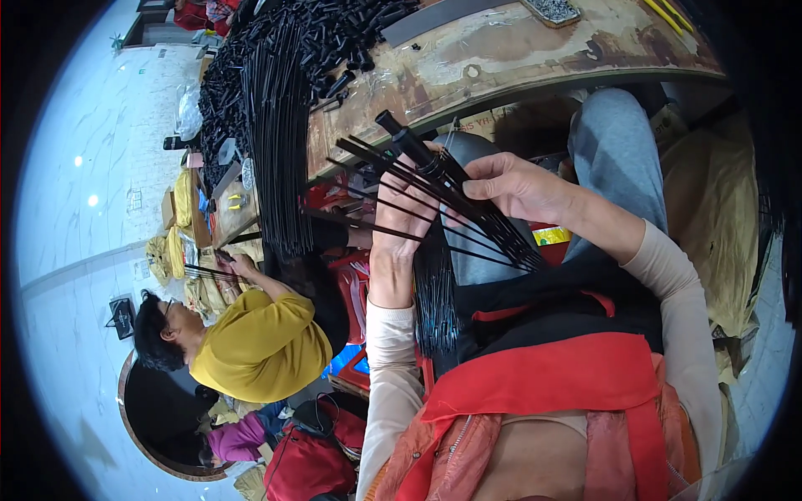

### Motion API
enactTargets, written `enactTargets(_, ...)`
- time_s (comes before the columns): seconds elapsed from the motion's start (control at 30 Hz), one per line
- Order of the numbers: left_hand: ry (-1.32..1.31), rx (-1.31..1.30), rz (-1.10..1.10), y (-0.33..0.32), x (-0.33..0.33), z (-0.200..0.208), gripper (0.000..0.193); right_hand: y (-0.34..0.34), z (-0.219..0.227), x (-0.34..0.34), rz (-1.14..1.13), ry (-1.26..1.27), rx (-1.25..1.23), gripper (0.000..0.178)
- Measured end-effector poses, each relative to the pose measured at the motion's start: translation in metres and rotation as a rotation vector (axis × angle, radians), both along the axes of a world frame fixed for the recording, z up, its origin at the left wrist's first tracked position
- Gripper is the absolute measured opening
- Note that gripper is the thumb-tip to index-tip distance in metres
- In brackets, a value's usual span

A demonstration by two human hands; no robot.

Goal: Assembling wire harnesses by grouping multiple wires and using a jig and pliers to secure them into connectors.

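The bench (468, 63), its wooden top stained and scuffed, stands just beyond the right fingers (491, 165). Left of them lies a bundle of long thin black rods (278, 142); past it, heaped short black pieces (351, 29). Farther beyond the fingers lie a flat grey strip (443, 18), a speckled block (551, 10) and, rightward, yellow handles (666, 15).

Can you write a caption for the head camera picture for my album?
Left hand and right hand hold a black tube with splayed thin black rods.

On the table (468, 71), rod bundle (276, 150) and parts heap (326, 42) at left; co-worker (259, 351) left of the hands (520, 189).
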State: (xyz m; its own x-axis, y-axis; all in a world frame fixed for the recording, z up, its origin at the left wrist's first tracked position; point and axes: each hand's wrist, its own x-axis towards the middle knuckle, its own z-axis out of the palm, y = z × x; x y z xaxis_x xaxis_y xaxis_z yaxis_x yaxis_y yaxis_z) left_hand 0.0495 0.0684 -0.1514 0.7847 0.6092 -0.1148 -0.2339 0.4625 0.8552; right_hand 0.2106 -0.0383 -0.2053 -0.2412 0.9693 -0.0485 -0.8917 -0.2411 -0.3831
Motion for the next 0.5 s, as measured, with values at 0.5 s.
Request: enactTargets(0.5,0.2,0.516,0.34,-0.053,0.004,0.013,0.023,-0.018,0.021,-0.031,-0.476,-0.198,-0.032,0.018)
